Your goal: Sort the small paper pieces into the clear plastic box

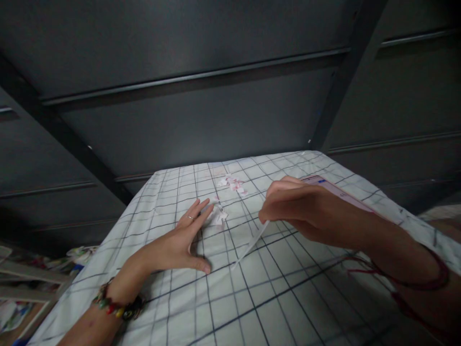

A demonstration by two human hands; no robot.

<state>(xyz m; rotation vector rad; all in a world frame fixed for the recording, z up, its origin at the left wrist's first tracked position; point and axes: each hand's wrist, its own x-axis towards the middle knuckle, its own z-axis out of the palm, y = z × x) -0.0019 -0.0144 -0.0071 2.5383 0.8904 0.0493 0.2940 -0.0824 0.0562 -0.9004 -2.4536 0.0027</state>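
Observation:
My left hand rests on the checked cloth with its fingers spread, its fingertips close to a small group of torn white paper scraps. A thin white strip, apparently paper, slants down to the left from my right hand. The fingers of that hand are pinched on the strip's upper end, and its lower tip is at or just above the cloth. Farther back lies a second heap of white and pink paper scraps. Partly hidden behind my right hand is a phone with a lit pinkish screen.
A white cloth with dark grid lines covers the table. Dark grey metal panels rise directly behind its far edge. At the lower left stands a pale shelf with assorted items.

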